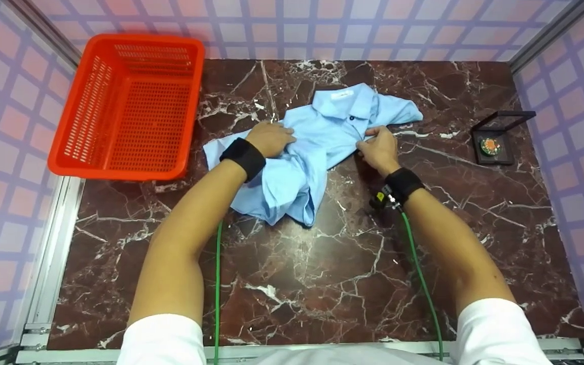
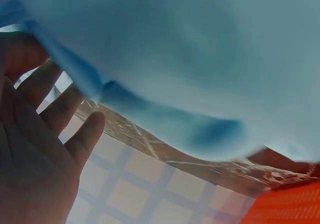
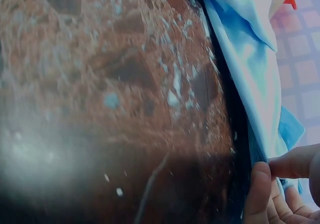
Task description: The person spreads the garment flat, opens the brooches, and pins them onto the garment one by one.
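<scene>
A light blue collared shirt (image 1: 317,134) lies spread and rumpled on the dark marbled table, its collar toward the back and its lower part bunched in front. My left hand (image 1: 270,139) rests on the shirt's left side, fingers extended over the cloth. In the left wrist view the cloth (image 2: 200,58) fills the top, and the left hand (image 2: 45,129) shows spread fingers beside it. At the shirt's right edge, just below the collar, my right hand (image 1: 380,149) pinches the fabric. Thumb and forefinger of the right hand (image 3: 280,184) meet on the cloth edge (image 3: 257,144) in the right wrist view.
An orange-red plastic basket (image 1: 190,106) stands at the back left. A small black open-lidded case (image 1: 495,157) holding a round green-and-orange piece (image 1: 490,147) sits at the right. Green cables (image 1: 218,289) run from both wrists to the front edge. Checkered walls (image 1: 292,30) enclose the table.
</scene>
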Demonstrator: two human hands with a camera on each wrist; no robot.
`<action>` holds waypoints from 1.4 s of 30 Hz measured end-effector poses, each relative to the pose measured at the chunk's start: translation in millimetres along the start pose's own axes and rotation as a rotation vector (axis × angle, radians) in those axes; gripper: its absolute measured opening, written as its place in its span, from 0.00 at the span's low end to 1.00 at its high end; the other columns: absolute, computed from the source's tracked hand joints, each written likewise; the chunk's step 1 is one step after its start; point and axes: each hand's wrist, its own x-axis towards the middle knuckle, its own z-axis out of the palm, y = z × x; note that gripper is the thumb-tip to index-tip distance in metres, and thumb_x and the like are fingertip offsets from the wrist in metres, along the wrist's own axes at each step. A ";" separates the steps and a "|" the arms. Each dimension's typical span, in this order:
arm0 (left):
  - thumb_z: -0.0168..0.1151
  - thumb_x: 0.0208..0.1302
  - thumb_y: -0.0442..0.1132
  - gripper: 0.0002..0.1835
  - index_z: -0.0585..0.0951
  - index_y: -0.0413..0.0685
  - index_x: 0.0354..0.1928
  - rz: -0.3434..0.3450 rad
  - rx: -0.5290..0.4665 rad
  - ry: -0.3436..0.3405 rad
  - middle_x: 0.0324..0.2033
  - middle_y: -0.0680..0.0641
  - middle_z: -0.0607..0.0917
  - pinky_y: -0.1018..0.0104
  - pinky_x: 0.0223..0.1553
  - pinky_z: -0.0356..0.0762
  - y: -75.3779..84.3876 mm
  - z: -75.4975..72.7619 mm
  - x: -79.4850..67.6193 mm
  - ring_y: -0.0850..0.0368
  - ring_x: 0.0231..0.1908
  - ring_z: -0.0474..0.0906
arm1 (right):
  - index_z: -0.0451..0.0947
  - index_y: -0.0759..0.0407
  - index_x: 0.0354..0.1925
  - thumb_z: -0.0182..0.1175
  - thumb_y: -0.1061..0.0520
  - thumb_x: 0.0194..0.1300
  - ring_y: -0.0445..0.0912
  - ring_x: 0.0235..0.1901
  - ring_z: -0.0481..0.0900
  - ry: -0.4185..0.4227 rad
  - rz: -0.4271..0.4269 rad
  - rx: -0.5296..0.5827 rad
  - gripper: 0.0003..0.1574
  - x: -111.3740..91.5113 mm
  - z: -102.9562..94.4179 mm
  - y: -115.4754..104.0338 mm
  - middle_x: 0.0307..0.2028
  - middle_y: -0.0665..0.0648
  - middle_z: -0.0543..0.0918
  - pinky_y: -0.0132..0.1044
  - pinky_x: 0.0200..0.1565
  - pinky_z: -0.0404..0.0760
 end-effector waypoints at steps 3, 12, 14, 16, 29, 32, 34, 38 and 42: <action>0.43 0.77 0.33 0.24 0.74 0.49 0.70 -0.002 0.007 0.023 0.72 0.47 0.69 0.41 0.71 0.55 -3.4 1.8 0.1 0.42 0.73 0.60 | 0.75 0.64 0.50 0.64 0.62 0.60 0.42 0.19 0.82 0.005 0.001 0.051 0.19 1.1 -1.4 0.9 0.31 0.57 0.84 0.30 0.21 0.80; 0.46 0.74 0.31 0.23 0.77 0.47 0.67 0.016 -0.030 0.105 0.70 0.44 0.72 0.44 0.71 0.55 -3.9 -1.4 2.8 0.41 0.72 0.61 | 0.66 0.72 0.57 0.63 0.62 0.67 0.45 0.25 0.85 -0.046 0.222 0.511 0.25 7.1 -8.5 7.1 0.36 0.61 0.83 0.35 0.29 0.86; 0.48 0.73 0.30 0.23 0.78 0.47 0.66 0.016 -0.064 0.151 0.69 0.43 0.73 0.45 0.71 0.55 0.3 -5.6 1.4 0.40 0.71 0.61 | 0.66 0.73 0.61 0.58 0.63 0.71 0.45 0.26 0.86 -0.023 0.294 0.587 0.25 10.1 -14.4 10.2 0.40 0.64 0.82 0.35 0.29 0.86; 0.47 0.72 0.30 0.23 0.78 0.48 0.65 0.019 -0.092 0.188 0.69 0.43 0.73 0.46 0.71 0.55 6.8 -11.5 0.5 0.40 0.71 0.62 | 0.66 0.72 0.64 0.54 0.63 0.73 0.46 0.28 0.86 0.001 0.320 0.581 0.25 14.6 -21.0 15.0 0.44 0.65 0.83 0.34 0.30 0.86; 0.57 0.73 0.52 0.23 0.78 0.43 0.60 -0.020 -0.138 0.039 0.56 0.39 0.80 0.46 0.59 0.71 65.0 -21.2 31.9 0.39 0.56 0.77 | 0.72 0.71 0.64 0.61 0.64 0.67 0.45 0.30 0.88 0.077 0.284 0.368 0.28 35.6 -23.5 17.1 0.49 0.67 0.84 0.32 0.35 0.85; 0.57 0.72 0.58 0.32 0.72 0.46 0.70 -0.082 -0.153 -0.008 0.63 0.38 0.77 0.46 0.62 0.69 67.4 -16.4 36.5 0.39 0.62 0.73 | 0.65 0.71 0.69 0.59 0.67 0.68 0.41 0.27 0.85 0.026 0.353 0.538 0.34 34.9 -15.4 8.8 0.56 0.67 0.78 0.29 0.35 0.84; 0.56 0.72 0.60 0.36 0.68 0.46 0.73 -0.092 -0.163 -0.020 0.66 0.39 0.75 0.46 0.64 0.68 67.5 -14.0 38.7 0.40 0.64 0.71 | 0.61 0.69 0.73 0.57 0.66 0.69 0.39 0.25 0.82 0.000 0.399 0.609 0.36 34.3 -11.6 3.4 0.62 0.65 0.73 0.26 0.34 0.82; 0.57 0.71 0.60 0.37 0.67 0.46 0.74 -0.081 -0.160 -0.025 0.66 0.38 0.74 0.47 0.63 0.69 68.3 -13.3 40.3 0.40 0.65 0.70 | 0.53 0.64 0.77 0.55 0.65 0.72 0.40 0.27 0.76 -0.037 0.448 0.696 0.41 36.1 -7.4 -2.4 0.61 0.62 0.72 0.26 0.30 0.77; 0.57 0.72 0.59 0.37 0.66 0.46 0.75 -0.082 -0.143 -0.035 0.68 0.39 0.73 0.48 0.65 0.68 69.1 -11.2 43.7 0.41 0.67 0.69 | 0.67 0.64 0.68 0.53 0.65 0.72 0.41 0.27 0.76 -0.041 0.433 0.679 0.28 38.5 -2.6 -1.0 0.36 0.55 0.80 0.28 0.27 0.75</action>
